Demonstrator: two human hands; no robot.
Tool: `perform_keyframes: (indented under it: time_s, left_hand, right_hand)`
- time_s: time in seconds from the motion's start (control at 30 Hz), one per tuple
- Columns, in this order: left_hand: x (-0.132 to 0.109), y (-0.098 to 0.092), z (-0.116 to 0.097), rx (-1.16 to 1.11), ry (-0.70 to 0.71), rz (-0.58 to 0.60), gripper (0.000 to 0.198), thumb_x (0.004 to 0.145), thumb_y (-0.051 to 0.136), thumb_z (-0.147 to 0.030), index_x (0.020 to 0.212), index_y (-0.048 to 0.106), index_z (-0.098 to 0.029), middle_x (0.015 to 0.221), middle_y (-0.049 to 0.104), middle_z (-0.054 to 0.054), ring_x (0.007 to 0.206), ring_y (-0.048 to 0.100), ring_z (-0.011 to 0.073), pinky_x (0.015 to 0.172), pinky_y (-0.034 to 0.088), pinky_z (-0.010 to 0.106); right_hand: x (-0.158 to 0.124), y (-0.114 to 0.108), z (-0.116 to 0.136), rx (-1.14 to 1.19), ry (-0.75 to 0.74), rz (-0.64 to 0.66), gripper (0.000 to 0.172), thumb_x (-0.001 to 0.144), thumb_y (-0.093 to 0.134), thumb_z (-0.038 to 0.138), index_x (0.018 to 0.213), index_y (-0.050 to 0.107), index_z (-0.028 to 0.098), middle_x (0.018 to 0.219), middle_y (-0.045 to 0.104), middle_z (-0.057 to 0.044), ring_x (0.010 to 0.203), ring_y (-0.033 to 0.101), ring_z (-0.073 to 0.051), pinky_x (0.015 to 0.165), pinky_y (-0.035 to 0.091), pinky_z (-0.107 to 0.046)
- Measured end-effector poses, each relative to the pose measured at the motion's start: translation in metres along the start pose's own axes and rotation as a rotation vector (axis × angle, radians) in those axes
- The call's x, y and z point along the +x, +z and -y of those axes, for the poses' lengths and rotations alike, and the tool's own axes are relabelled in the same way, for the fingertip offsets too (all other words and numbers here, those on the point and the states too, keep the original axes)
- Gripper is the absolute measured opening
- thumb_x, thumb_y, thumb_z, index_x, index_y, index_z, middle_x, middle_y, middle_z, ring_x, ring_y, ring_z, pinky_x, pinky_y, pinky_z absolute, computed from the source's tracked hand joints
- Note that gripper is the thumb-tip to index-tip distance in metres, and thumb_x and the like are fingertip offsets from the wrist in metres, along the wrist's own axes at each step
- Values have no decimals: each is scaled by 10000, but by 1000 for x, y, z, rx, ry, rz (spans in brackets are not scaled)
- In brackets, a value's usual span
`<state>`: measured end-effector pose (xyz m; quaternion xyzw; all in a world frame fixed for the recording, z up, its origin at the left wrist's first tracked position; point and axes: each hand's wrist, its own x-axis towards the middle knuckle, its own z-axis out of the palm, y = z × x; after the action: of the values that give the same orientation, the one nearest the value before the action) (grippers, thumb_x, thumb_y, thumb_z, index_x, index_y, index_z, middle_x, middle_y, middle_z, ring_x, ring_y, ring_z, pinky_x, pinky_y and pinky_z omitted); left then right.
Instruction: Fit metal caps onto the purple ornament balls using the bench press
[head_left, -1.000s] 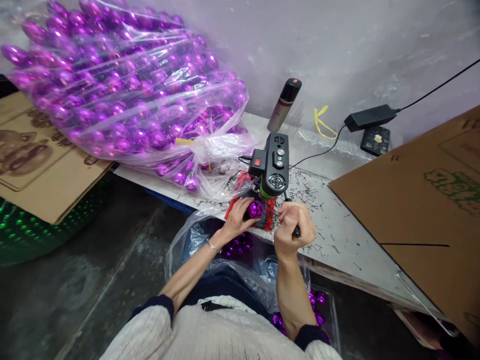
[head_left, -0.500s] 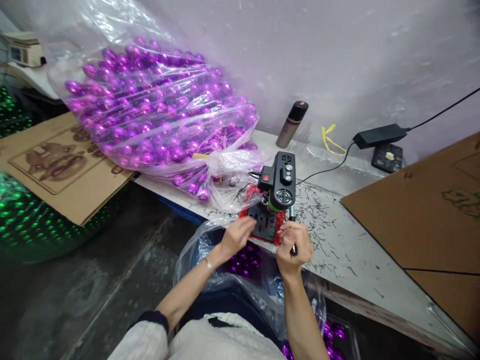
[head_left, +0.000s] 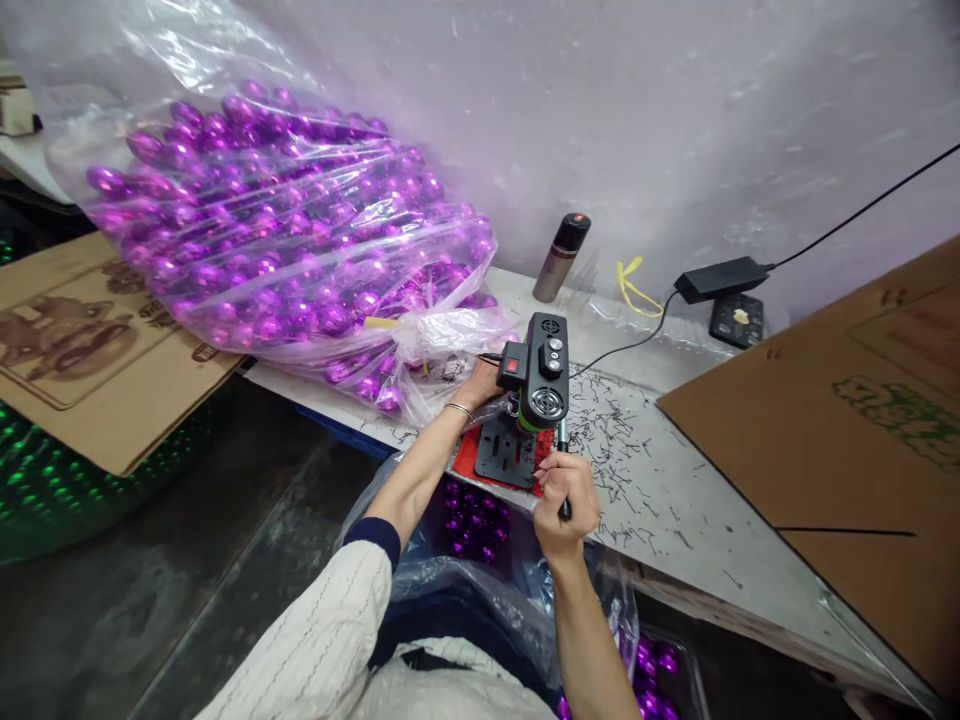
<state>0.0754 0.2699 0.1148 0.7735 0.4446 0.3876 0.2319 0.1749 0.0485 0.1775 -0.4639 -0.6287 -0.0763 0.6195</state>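
Note:
A small black bench drill press (head_left: 551, 365) with a red switch and round buttons stands on the table, its slotted base plate (head_left: 504, 450) lying on a red sheet (head_left: 466, 452). My right hand (head_left: 568, 500) is closed around the black grip of its lever (head_left: 564, 438), in front of the machine. My left hand (head_left: 482, 385) reaches past the machine's left side, by the mouth of the clear plastic bag (head_left: 442, 335). Its fingers are hidden behind the switch box. Shiny purple balls (head_left: 285, 220) fill that bag.
Dark shavings (head_left: 622, 460) litter the white table right of the machine. A spray can (head_left: 561, 258), a yellow tie (head_left: 634, 285) and a power adapter (head_left: 721, 278) lie along the wall. Cardboard boxes flank both sides. More purple balls (head_left: 476, 520) sit in a plastic-lined container below the edge.
My left hand has gone from the front of the base plate to behind the machine's left side, beside the bag's mouth. My right hand stays on the lever. The view has shifted slightly.

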Motion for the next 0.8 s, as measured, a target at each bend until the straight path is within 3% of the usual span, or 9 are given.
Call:
perform_keyframes:
  time_s: [0.1,0.2,0.3,0.4,0.53,0.67,0.8]
  left_hand:
    - [-2,-7,-1,-2,-81,54,109,806,725,-211,732,673,-150,827,738,116,855,677,263,883,560,391]
    - [-16,-23,-2,-135,-326,-18,160,846,730,-265,900,704,-117,923,751,128,908,686,249,934,555,410]
    - [-46,-45,-6,-607,-624,-115,333,879,743,-378,1104,687,-140,1071,751,109,993,700,213,961,566,381]
    - [-85,-61,-15,-1018,-768,-67,395,883,749,-471,1125,681,-166,1061,752,97,922,727,194,856,606,342]
    - [-126,-64,-31,-1142,-819,9,461,863,786,-453,1224,664,-193,1061,747,89,857,743,188,747,608,284]
    - [-150,-56,-47,-1189,-750,48,632,807,838,-287,1394,603,-302,1330,671,50,1049,708,180,849,618,279]
    - [-160,-49,-54,-1360,-793,102,554,875,756,-321,1408,609,-305,1333,680,59,1053,700,181,895,622,317]
  right_hand:
    - [1,0,1,-8,-9,4,246,914,485,49,746,525,224,713,590,16,689,614,-132,628,491,-272]
    - [2,0,1,-15,-7,13,247,920,477,46,755,528,222,735,603,12,679,604,-124,625,485,-267]
    - [2,1,1,-6,2,5,250,930,468,53,758,531,223,746,608,9,686,605,-126,631,483,-271]
    - [3,2,1,0,8,-11,250,938,472,67,754,530,226,739,605,8,689,604,-132,631,474,-278]
    - [7,2,2,-1,11,-23,243,947,485,86,756,530,228,723,604,10,673,598,-131,624,460,-278]
    - [12,0,4,-10,2,-14,247,953,485,86,755,528,228,699,595,16,676,603,-130,632,460,-276]
    - [12,-1,4,-26,-2,-2,247,958,490,96,751,530,226,700,604,12,682,612,-132,641,466,-279]
